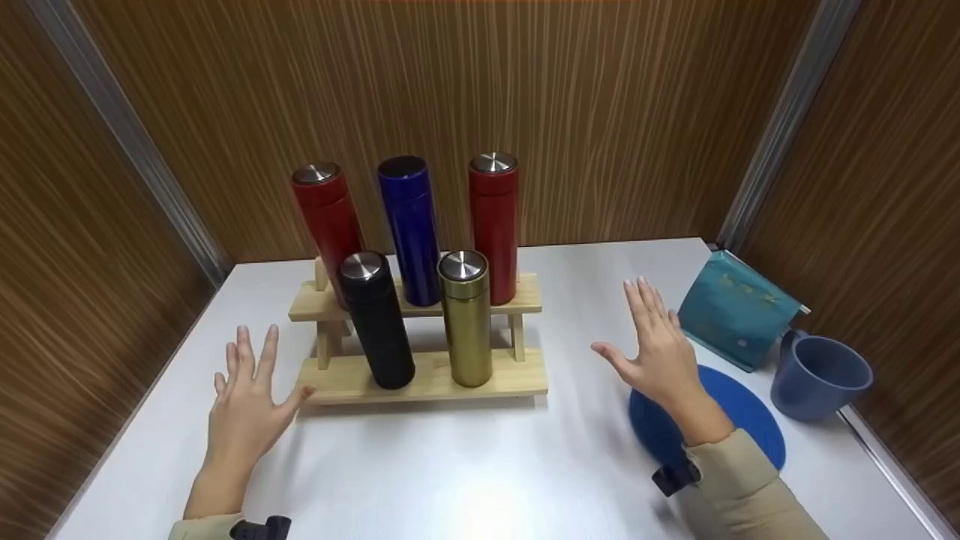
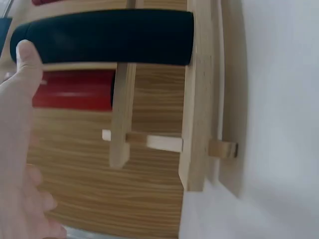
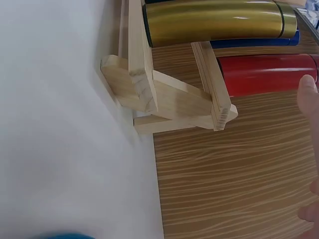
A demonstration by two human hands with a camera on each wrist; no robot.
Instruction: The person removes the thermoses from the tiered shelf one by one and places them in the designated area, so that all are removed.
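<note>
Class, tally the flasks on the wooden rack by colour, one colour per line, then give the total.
Red flasks: 2, left and right, on the upper step.
Blue flask: 1, between them.
Black flask: 1, on the lower step.
Gold flask: 1, beside the black one.
Total: 5 flasks on the rack.
</note>
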